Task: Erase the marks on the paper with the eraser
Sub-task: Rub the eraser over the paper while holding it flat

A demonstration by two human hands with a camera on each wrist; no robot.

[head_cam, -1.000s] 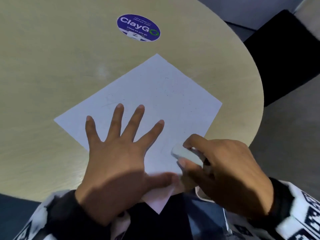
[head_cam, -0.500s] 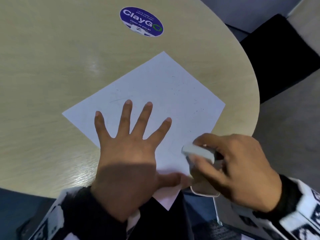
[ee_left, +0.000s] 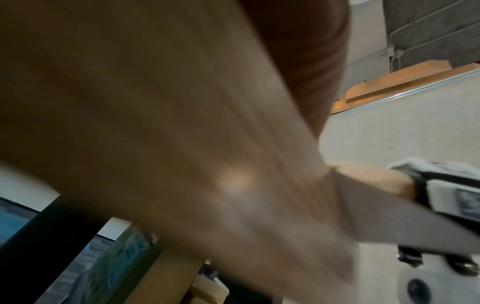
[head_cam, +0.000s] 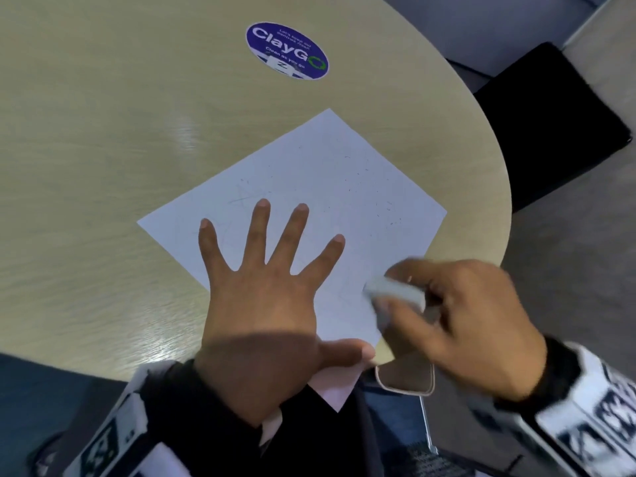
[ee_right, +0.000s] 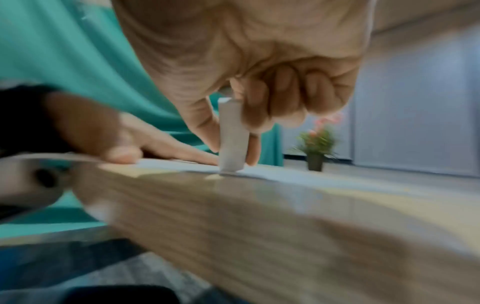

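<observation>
I count one sheet of paper point(head_cam: 330, 187), one eraser point(head_cam: 395, 292), one round sticker point(head_cam: 287, 51) and two hands on the one wooden table point(head_cam: 103, 132). The paper lies turned like a diamond: its far corner points to 12 o'clock toward the sticker, its near corner hangs over the table edge at 6 o'clock, toward my lap. Faint pencil marks point(head_cam: 244, 197) and dark crumbs are scattered over the sheet, mostly toward 1 and 2 o'clock.

My left hand point(head_cam: 261, 304) lies flat on the paper's 7 o'clock part, with four fingers spread wide and straight and the thumb stretched along the near edge. It holds nothing; it only presses the sheet down.

My right hand point(head_cam: 457, 325) pinches the eraser between thumb and curled fingers, a narrow grip. In the right wrist view the eraser point(ee_right: 232, 135) stands upright with its lower end touching the paper point(ee_right: 272, 172) just inside the sheet's edge, at about 4 o'clock of the sheet in the head view. The hand is blurred there.

The table rim curves close by at 3 to 5 o'clock, just beyond the paper's right corner. From 9 to 12 o'clock wide bare wood lies around the sheet. A small potted plant point(ee_right: 315, 148) stands far off. The left wrist view is mostly blur.
</observation>
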